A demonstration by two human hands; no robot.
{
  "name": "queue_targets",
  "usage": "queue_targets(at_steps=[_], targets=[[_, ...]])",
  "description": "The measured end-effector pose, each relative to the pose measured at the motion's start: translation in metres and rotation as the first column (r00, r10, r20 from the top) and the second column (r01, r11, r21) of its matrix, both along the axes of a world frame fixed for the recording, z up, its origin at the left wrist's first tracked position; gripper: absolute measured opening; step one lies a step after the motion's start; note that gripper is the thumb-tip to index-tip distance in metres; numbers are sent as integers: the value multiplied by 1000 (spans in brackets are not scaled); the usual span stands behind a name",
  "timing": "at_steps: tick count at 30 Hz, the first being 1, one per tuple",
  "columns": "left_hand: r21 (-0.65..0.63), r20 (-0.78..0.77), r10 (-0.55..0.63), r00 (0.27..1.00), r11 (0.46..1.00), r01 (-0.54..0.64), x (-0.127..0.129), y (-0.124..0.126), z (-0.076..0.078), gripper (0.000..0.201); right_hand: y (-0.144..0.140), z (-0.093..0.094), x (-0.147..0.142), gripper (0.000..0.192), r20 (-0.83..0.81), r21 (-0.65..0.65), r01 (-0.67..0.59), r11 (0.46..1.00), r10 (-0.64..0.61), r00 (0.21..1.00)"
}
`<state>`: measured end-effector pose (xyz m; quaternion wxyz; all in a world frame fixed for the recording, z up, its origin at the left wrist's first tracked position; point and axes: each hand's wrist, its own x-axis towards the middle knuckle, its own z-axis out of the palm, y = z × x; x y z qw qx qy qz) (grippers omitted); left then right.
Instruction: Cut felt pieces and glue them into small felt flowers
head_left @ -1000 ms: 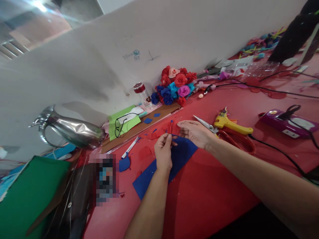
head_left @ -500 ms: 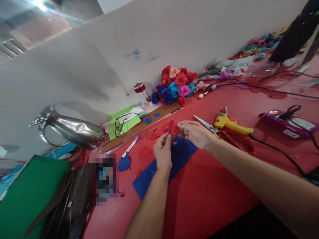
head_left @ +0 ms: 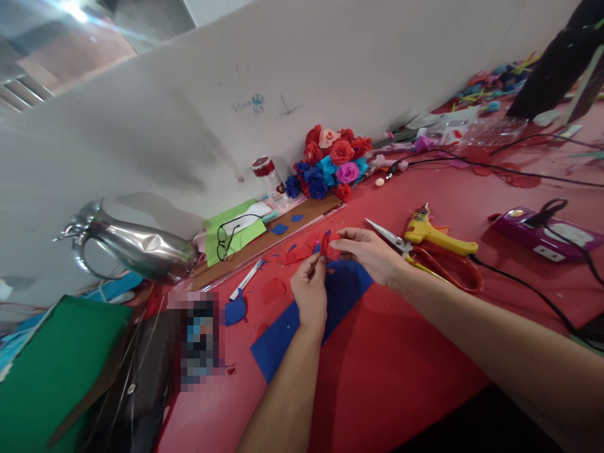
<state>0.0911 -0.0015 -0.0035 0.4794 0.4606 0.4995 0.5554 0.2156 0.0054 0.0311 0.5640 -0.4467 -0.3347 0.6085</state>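
Observation:
Both hands meet over a blue felt sheet (head_left: 283,336) on the red table (head_left: 401,365). My left hand (head_left: 310,291) pinches the lower end of a small red felt piece (head_left: 325,242) with a blue bit on it. My right hand (head_left: 370,253) holds the same red piece from the right, thumb and fingers closed on its edge. Red and blue felt scraps (head_left: 295,253) lie just behind the hands.
Scissors (head_left: 389,236) and a yellow glue gun (head_left: 436,236) lie right of my right hand, with a purple device (head_left: 542,236) and black cables further right. A bunch of felt roses (head_left: 333,160), a jar (head_left: 268,176), a metal jug (head_left: 136,245) and a green sheet (head_left: 51,371) stand along the wall and left.
The red felt piece has been folded narrower between the fingers, and my hands have shifted slightly closer together. Everything else stays put.

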Motion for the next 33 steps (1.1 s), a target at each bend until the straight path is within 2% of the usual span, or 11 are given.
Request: queue_targets(at_steps=[4, 7, 12, 19, 22, 26, 33], targets=[[25, -8, -13, 1000, 1000, 13, 2, -3, 0, 9, 1, -4, 1, 13, 139, 113, -22, 993, 6, 990], [28, -3, -40, 999, 999, 41, 3, -4, 1, 10, 2, -8, 3, 16, 210, 142, -11, 990, -20, 977], [-12, 40, -73, 997, 997, 74, 1, -4, 5, 14, 3, -7, 5, 15, 296, 130, -29, 991, -11, 955], [-89, 124, -22, 992, 995, 34, -6, -1, 9, 21, 1, -5, 6, 13, 329, 97, -58, 994, 22, 944], [-152, 153, -122, 981, 978, 145, -11, 1, 14, 23, 2, -4, 7, 13, 322, 122, -84, 989, 41, 946], [-222, 159, -272, 949, 927, 303, -17, 3, 19, 25, 1, 0, 8, 10, 285, 121, -131, 984, 91, 954], [-302, 360, -337, 870, 840, 451, -19, 3, 19, 27, 0, 3, 9, 11, 314, 129, -219, 967, 170, 934]])
